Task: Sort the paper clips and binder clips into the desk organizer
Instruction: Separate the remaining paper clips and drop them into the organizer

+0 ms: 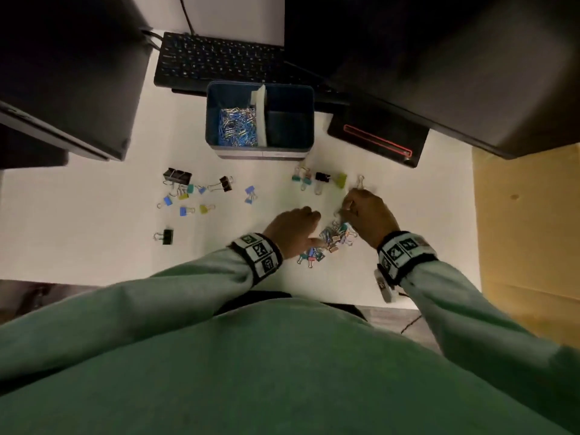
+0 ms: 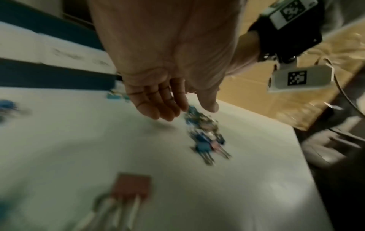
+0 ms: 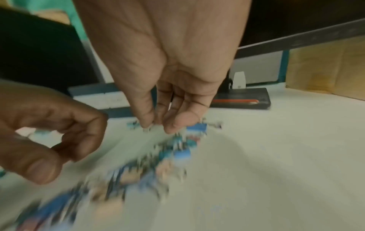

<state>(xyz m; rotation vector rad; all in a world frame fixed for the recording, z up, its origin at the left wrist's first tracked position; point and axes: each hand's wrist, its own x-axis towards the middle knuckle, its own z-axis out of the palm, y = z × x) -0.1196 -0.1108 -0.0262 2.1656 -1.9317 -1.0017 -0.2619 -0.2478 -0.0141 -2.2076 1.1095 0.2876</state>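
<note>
White desk surface (image 1: 94, 246) fills the scene under dim light, with a black keyboard (image 1: 219, 59) along its far edge and a black device with a red outline (image 1: 378, 138) toward the far right corner. Against the keyboard, about midway along the far edge, stands the blue two-compartment desk organizer (image 1: 309, 98). Its left compartment holds a heap of silver and blue paper clips (image 1: 238, 127); its right compartment looks dark, and I cannot tell what lies in it.

Loose coloured binder clips (image 1: 185, 191) lie scattered left of centre, blue, yellow, teal and black, with one black binder clip (image 1: 168, 237) alone nearer the front edge. A second small cluster of clips (image 1: 320, 180) sits just in front of the organizer's right corner.

Both hands work at a tangled pile of small clips (image 1: 332, 238) near the front edge, right of centre. The left hand (image 1: 293, 230) hangs over the pile's left side, fingers loosely curled and holding nothing that shows, its thumb reaching toward the pile. The right hand (image 1: 367, 215) is at the pile's far side, thumb and fingertips (image 3: 175, 125) drawn together, seemingly on a small clip, though blur hides exactly what they pinch. Green sleeves (image 1: 188, 296) and marker-covered wristbands (image 1: 257, 254) cover both forearms.
</note>
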